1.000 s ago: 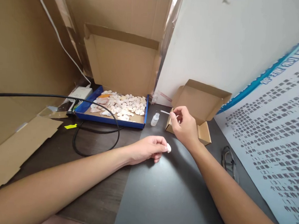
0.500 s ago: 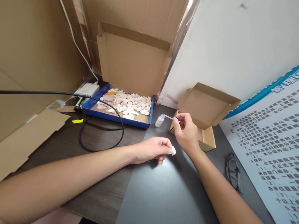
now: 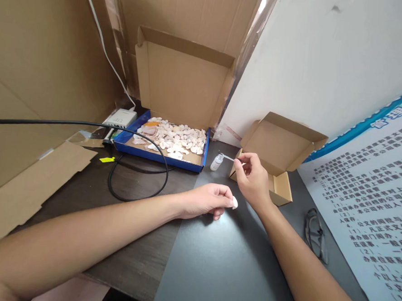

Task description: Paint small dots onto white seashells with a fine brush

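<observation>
My left hand [image 3: 209,201] pinches a small white shell [image 3: 235,202] between thumb and fingertips, just above the grey mat. My right hand [image 3: 252,178] is closed on a thin, pale applicator stick [image 3: 228,158], gripped at its dark end between thumb and index finger. The stick's far end is at the mouth of a small clear glass bottle [image 3: 216,163] with whitish contents and a label; whether the tip is inside I cannot tell. Beyond my left hand, many white and pinkish shells [image 3: 184,138] lie in an open box with a blue rim [image 3: 159,159].
A smaller open cardboard box [image 3: 283,189] stands behind my right hand, with glasses [image 3: 314,237] lying to the right. A black cable [image 3: 167,175] loops across the dark table near a yellow tag [image 3: 107,159]. Flat cardboard [image 3: 35,190] lies at left, by a white adapter [image 3: 121,117].
The view has shifted slightly, so the scene sits a little further right. Both hands keep their holds, and the stick's end remains at the bottle's mouth.
</observation>
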{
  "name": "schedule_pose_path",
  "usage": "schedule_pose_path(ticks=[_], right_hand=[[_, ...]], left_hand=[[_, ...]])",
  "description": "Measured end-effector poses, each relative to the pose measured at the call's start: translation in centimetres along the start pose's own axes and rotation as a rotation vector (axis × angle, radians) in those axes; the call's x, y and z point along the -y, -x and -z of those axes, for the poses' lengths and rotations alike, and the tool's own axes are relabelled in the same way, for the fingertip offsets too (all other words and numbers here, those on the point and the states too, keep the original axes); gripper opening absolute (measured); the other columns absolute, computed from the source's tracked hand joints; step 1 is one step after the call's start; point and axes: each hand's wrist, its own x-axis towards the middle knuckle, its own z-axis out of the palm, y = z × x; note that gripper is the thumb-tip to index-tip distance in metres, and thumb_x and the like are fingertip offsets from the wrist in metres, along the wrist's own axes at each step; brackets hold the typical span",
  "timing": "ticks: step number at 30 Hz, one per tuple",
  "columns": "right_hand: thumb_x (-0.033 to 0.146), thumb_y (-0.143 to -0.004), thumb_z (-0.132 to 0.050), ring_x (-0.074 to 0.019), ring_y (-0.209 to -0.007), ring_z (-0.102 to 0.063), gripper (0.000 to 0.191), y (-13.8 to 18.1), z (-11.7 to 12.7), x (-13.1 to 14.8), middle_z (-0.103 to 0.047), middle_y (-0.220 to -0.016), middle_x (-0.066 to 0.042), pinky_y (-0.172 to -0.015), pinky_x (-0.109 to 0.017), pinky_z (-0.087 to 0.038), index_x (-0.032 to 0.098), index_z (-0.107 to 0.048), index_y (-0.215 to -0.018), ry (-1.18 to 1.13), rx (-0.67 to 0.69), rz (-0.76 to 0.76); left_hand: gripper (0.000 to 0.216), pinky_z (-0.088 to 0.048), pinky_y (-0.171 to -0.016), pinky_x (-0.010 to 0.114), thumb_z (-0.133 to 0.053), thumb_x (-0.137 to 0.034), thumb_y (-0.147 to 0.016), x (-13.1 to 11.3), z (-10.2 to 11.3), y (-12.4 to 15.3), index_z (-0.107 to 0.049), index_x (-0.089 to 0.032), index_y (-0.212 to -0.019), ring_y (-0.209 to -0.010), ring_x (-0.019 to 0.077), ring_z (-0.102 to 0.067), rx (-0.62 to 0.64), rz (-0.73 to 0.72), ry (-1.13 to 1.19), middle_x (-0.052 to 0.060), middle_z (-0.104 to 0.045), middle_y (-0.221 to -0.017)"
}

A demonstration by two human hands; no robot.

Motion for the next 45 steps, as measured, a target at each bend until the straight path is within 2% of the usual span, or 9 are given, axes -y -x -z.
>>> schedule_pose_path(ticks=[21,39,45], right_hand=[[0.038,-0.09,-0.056,-0.0161,-0.062,-0.058,0.015,0.0,0.9,0.0,-0.067,-0.081,-0.003,-0.061,-0.03,-0.045,0.023,-0.055,-0.092,-0.017,-0.01,0.035],[0.039,-0.089,-0.06,-0.0158,-0.059,-0.057,0.019,-0.1,1.0,0.1,-0.063,-0.074,0.0,-0.06,-0.03,-0.045,0.023,-0.054,-0.095,-0.052,-0.048,0.028],[0.038,-0.087,-0.062,-0.0157,-0.062,-0.059,0.021,-0.3,1.0,-0.3,-0.063,-0.081,-0.001,-0.061,-0.031,-0.046,0.022,-0.054,-0.098,-0.063,-0.047,0.053]], left_hand=[[0.044,-0.038,-0.054,0.025,-0.082,-0.048,-0.067,0.0,0.0,0.0,-0.052,-0.018,-0.079,-0.051,0.0062,-0.042,-0.013,0.009,0.012,-0.006,-0.051,-0.066],[0.043,-0.039,-0.054,0.025,-0.082,-0.048,-0.067,0.0,0.0,0.0,-0.053,-0.017,-0.077,-0.051,0.0058,-0.043,-0.009,-0.007,0.014,-0.005,-0.053,-0.068],[0.042,-0.038,-0.053,0.024,-0.082,-0.047,-0.068,0.1,0.0,-0.1,-0.054,-0.018,-0.078,-0.05,0.0061,-0.043,-0.006,-0.005,-0.003,-0.006,-0.051,-0.064]])
